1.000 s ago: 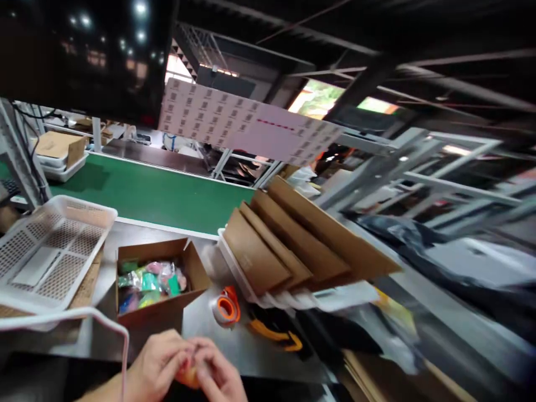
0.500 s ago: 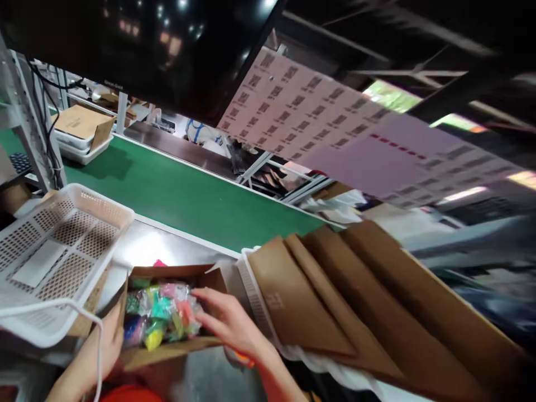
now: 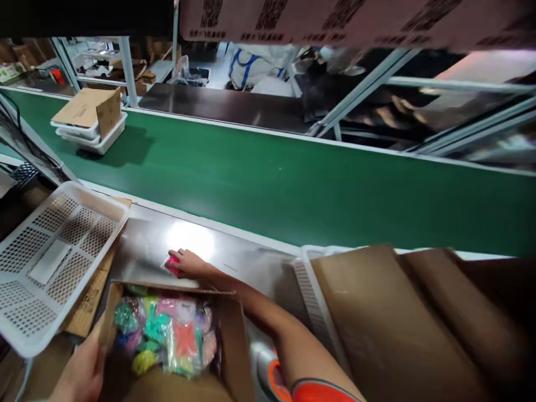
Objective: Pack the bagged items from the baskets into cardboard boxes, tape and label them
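Green conveyor belt [image 3: 293, 178] runs across the whole upper half, with one flat cardboard box sitting on two stacked white trays [image 3: 90, 120] up at about 10 o'clock. On the near side there's a shiny steel counter [image 3: 247, 262]. One white perforated basket [image 3: 54, 257] hangs over its left edge at 9 o'clock, tilted, resting on a cardboard piece. Over at 4 o'clock is a white bin with folded brown cardboard sheets [image 3: 402, 318] standing in it; I count at least two, the rest is too blurry to tell. A roll of tape with an orange core [image 3: 272, 379] peeks out at 6 o'clock, half hidden under the forearm.

Right hand [image 3: 188, 264] is stretched way out past the far flap of the open cardboard box [image 3: 234, 346], palm down on the counter, fingers pinched around one small pink item [image 3: 172, 264]. That item sits on the steel just beyond the box, roughly 7 o'clock from frame center. The box flap stands between it and the person.

Left hand [image 3: 81, 371] is down at 7 o'clock, wrapped on the box's left wall, gripping it.

Inside the box: a pile of little colorful packets [image 3: 167, 335] in clear wrap, too jumbled to count.
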A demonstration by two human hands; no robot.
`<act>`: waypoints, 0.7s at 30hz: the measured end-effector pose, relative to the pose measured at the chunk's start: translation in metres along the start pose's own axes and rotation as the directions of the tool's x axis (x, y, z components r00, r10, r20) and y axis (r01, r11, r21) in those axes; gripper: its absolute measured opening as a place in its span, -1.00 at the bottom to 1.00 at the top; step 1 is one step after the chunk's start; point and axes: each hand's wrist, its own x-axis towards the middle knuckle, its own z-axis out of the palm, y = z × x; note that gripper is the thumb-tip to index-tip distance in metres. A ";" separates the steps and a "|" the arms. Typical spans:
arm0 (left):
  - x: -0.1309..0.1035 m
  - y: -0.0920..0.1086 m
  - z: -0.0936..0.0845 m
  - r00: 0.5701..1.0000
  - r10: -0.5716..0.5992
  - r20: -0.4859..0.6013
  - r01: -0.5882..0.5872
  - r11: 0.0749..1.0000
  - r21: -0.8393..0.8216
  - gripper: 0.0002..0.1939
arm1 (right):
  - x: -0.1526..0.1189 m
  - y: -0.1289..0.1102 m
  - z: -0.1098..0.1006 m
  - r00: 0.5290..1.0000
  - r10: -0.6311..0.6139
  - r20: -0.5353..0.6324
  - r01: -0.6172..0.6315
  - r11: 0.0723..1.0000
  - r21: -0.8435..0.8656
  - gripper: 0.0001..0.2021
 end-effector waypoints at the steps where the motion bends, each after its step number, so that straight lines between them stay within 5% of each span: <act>1: 0.000 0.007 0.002 0.999 -0.025 0.034 0.024 1.000 0.012 -0.37 | 0.000 0.001 0.005 1.000 0.006 -0.019 -0.006 1.000 0.011 -0.76; 3: 0.002 0.018 0.003 0.996 -0.060 0.060 0.058 0.998 0.031 -0.34 | -0.009 0.003 0.003 0.993 0.059 -0.102 -0.056 0.998 0.026 -0.91; 7: 0.006 0.024 -0.005 0.998 -0.011 0.067 0.012 1.000 -0.012 -0.31 | -0.068 -0.009 -0.031 0.886 0.220 -0.408 -0.223 0.974 0.041 -0.63; 9: 0.013 0.024 -0.009 0.994 0.052 0.097 -0.049 0.998 -0.036 -0.29 | -0.115 -0.038 -0.045 0.704 0.246 -0.666 -0.287 0.957 0.051 -0.53; 11: 0.025 0.026 -0.011 0.989 0.119 0.086 -0.115 0.992 -0.045 -0.28 | -0.158 -0.080 -0.045 0.403 0.131 -0.906 -0.280 0.960 0.014 -0.55; 12: 0.033 0.029 -0.012 0.983 0.163 0.079 -0.160 0.986 -0.047 -0.28 | -0.175 -0.104 -0.040 0.312 0.036 -0.950 -0.262 0.964 -0.049 -0.58; 13: 0.043 0.033 -0.012 0.974 0.212 0.077 -0.209 0.977 -0.048 -0.28 | -0.188 -0.128 -0.031 0.303 -0.045 -0.952 -0.249 0.960 -0.124 -0.62; 14: 0.054 0.039 -0.013 0.962 0.260 0.082 -0.256 0.965 -0.047 -0.28 | -0.196 -0.150 -0.021 0.387 -0.087 -0.918 -0.244 0.950 -0.193 -0.63; 16: 0.074 0.052 -0.014 0.931 0.356 0.079 -0.354 0.935 -0.036 -0.30 | -0.206 -0.184 0.000 0.673 -0.027 -0.739 -0.247 0.933 -0.260 -0.60; 17: 0.082 0.059 -0.014 0.918 0.395 0.043 -0.395 0.919 -0.018 -0.33 | -0.210 -0.196 0.010 0.750 0.036 -0.660 -0.265 0.931 -0.251 -0.55; 18: 0.087 0.065 -0.014 0.903 0.430 -0.014 -0.430 0.903 0.005 -0.36 | -0.215 -0.203 0.019 0.763 0.095 -0.639 -0.301 0.928 -0.221 -0.51; 19: 0.090 0.070 -0.014 0.884 0.460 -0.084 -0.459 0.888 0.030 -0.40 | -0.223 -0.206 0.027 0.717 0.148 -0.682 -0.355 0.919 -0.174 -0.47; 21: 0.090 0.073 -0.014 0.837 0.516 -0.183 -0.514 0.855 0.065 -0.43 | -0.242 -0.203 0.044 0.474 0.256 -0.843 -0.495 0.869 -0.015 -0.41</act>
